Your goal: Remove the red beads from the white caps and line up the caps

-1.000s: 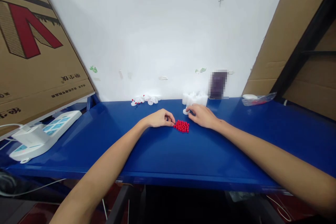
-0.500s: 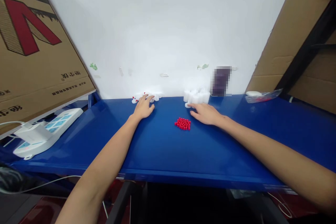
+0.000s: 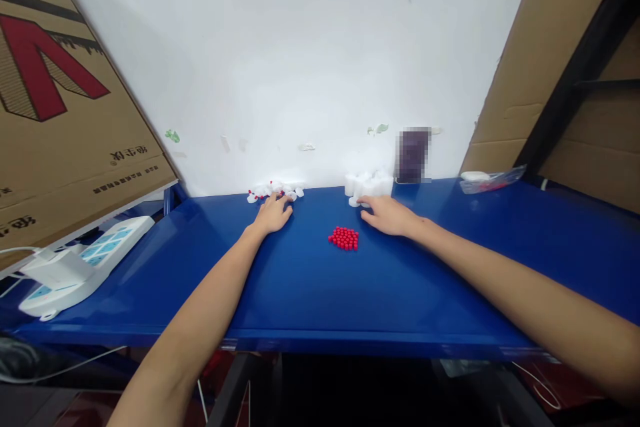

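Observation:
My left hand rests at the front of a loose pile of small white pieces with red bits, by the wall. Its thumb and fingers are apart, and nothing shows in its grasp. At the right, my right hand lies in front of a cluster of white round, cylinder-like pieces. The index finger is stretched towards a flat white disc at the cluster's front edge; thumb and index are apart. Its other fingers are partly hidden. Between the hands, nearer to me, sits a group of small red caps.
A white power strip with a plugged-in charger lies on the left of the blue table. A blurred dark rectangle leans against the wall. A clear plastic bag lies at the back right. Cardboard stands at the left.
The view has shifted slightly. My left hand has drawn back a little from the white-and-red pile, leaving more of it in sight. My right hand stays by the white disc.

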`<move>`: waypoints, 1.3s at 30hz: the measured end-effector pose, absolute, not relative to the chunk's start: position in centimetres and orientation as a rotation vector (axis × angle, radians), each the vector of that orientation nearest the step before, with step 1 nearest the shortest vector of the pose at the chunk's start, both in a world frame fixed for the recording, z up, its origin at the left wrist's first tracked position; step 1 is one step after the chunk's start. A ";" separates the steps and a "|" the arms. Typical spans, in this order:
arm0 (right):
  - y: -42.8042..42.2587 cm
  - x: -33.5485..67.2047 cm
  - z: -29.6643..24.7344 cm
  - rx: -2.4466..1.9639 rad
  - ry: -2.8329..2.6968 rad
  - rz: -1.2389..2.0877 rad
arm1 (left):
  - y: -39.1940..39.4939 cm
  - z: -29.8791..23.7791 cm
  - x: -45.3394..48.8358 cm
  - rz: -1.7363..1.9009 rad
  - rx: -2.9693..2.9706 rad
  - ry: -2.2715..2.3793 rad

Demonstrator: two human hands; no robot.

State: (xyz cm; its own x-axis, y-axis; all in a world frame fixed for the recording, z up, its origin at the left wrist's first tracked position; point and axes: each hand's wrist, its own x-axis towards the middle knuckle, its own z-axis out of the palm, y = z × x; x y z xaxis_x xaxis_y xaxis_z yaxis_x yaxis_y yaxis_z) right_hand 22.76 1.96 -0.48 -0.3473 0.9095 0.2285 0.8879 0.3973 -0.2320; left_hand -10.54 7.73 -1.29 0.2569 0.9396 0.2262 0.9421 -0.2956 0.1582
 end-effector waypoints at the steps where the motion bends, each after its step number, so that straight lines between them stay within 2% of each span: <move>1: 1.9 22.7 -0.5 -1.572 -2.345 0.097 | 7.7 -1.3 -10.5 -0.449 -2.483 -1.849; 10: 1.7 22.8 -0.4 -1.474 -2.315 0.169 | 7.4 -1.1 -10.1 -0.639 -2.461 -1.750; 17: 1.9 22.9 -0.7 -1.402 -2.331 0.181 | 6.6 0.0 -9.5 -0.720 -2.353 -1.887; 25: 0.6 21.4 0.1 -1.320 -2.226 0.198 | 4.0 1.4 -6.1 -0.924 -2.664 -1.330; 33: -3.1 18.6 2.4 -0.919 -2.141 0.194 | -0.1 2.5 -1.5 -1.058 -2.832 -0.836; 39: -3.5 18.5 2.6 -0.783 -2.253 0.128 | -0.3 2.0 -1.4 -1.160 -2.803 -0.796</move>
